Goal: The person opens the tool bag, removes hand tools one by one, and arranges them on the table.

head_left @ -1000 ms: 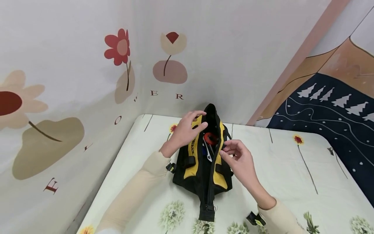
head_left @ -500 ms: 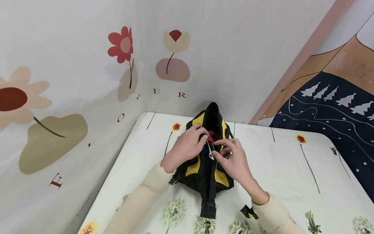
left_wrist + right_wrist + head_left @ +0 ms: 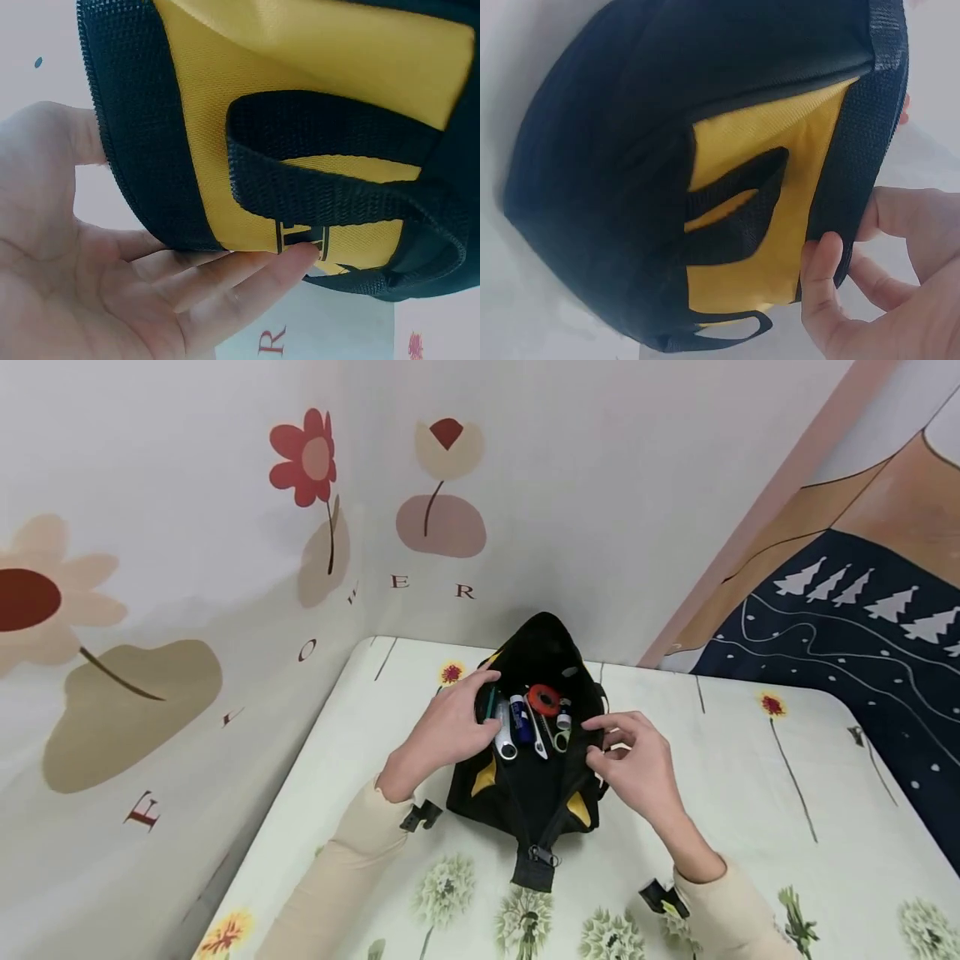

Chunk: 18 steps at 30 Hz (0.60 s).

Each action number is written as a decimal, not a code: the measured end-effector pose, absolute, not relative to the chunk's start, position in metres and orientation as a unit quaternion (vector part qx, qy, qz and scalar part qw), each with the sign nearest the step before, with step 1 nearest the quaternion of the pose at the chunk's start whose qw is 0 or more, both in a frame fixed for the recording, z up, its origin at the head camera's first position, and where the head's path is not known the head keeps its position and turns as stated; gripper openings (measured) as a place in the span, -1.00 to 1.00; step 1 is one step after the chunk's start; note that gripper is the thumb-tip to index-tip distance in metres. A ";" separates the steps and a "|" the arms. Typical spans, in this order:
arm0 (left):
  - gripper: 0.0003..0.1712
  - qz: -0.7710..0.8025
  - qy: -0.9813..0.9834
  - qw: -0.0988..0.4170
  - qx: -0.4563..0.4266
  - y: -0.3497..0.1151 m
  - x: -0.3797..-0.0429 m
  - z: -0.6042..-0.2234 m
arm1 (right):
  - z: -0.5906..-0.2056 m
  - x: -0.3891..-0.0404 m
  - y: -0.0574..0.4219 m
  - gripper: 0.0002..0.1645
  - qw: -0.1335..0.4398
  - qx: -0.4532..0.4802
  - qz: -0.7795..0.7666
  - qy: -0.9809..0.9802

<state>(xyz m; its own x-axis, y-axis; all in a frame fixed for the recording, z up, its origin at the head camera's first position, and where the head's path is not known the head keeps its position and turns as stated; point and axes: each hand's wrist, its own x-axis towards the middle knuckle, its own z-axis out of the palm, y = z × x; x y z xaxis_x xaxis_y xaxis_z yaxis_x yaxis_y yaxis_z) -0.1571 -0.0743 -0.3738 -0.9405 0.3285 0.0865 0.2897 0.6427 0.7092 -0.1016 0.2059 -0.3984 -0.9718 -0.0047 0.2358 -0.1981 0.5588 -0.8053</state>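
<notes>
A black and yellow tool bag (image 3: 525, 793) stands on the table with its zipped mouth spread wide. My left hand (image 3: 450, 722) holds the left edge of the mouth; in the left wrist view its fingers (image 3: 225, 289) lie along the yellow outer side, below a black handle strap (image 3: 315, 187). My right hand (image 3: 637, 760) pinches the right edge, with a fingertip on the zip band (image 3: 840, 195). Inside lie a red round item (image 3: 543, 700), a blue tube with a white cap (image 3: 520, 720), a silver-white slim tool (image 3: 505, 735) and several other small items.
The bag stands on a white flowered tablecloth (image 3: 750, 793), close to a printed wall cloth (image 3: 585, 527) behind it. A black zip end tab (image 3: 534, 870) points toward the front. Black buckles (image 3: 422, 816) lie near the left wrist and by the right sleeve.
Both hands met over the bag's middle half a second ago. They have since moved apart, pulling the two edges outward, and the narrow mouth is now wide, showing more items inside.
</notes>
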 end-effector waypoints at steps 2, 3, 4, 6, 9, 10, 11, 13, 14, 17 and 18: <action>-0.17 0.390 0.904 0.028 0.173 -0.080 -0.158 -0.373 | -0.397 -0.101 0.212 -0.61 0.100 0.048 0.478 -0.871; -0.15 0.392 0.903 0.029 0.173 -0.083 -0.158 -0.374 | -0.396 -0.100 0.215 -0.61 0.098 0.046 0.482 -0.869; -0.13 0.395 0.902 0.030 0.171 -0.086 -0.158 -0.375 | -0.395 -0.099 0.218 -0.60 0.097 0.044 0.485 -0.868; -0.10 0.402 0.900 0.029 0.165 -0.091 -0.157 -0.376 | -0.393 -0.097 0.224 -0.60 0.095 0.043 0.487 -0.867; -0.06 0.408 0.899 0.026 0.157 -0.098 -0.156 -0.377 | -0.390 -0.094 0.232 -0.59 0.105 0.035 0.484 -0.868; -0.05 0.409 0.899 0.027 0.156 -0.099 -0.155 -0.377 | -0.389 -0.093 0.234 -0.59 0.108 0.032 0.481 -0.869; -0.04 0.409 0.899 0.026 0.156 -0.100 -0.155 -0.377 | -0.388 -0.093 0.235 -0.59 0.110 0.031 0.479 -0.870; -0.04 0.408 0.898 0.024 0.161 -0.101 -0.155 -0.376 | -0.387 -0.093 0.236 -0.59 0.113 0.028 0.476 -0.872; -0.04 0.407 0.899 0.023 0.163 -0.101 -0.156 -0.375 | -0.386 -0.094 0.235 -0.59 0.112 0.030 0.475 -0.872; -0.04 0.404 0.899 0.026 0.169 -0.100 -0.155 -0.374 | -0.385 -0.096 0.232 -0.58 0.111 0.040 0.473 -0.873; -0.04 0.403 0.899 0.027 0.170 -0.101 -0.155 -0.374 | -0.385 -0.096 0.231 -0.58 0.112 0.043 0.472 -0.873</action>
<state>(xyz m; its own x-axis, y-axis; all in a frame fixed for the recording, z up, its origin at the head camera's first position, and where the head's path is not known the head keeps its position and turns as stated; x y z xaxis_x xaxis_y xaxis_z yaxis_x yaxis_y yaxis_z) -0.1551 -0.1006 -0.3736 -0.9407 0.3275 0.0881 0.2837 0.6177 0.7334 -0.0963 0.2310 -0.3853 -0.9713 0.0297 0.2361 -0.1812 0.5508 -0.8147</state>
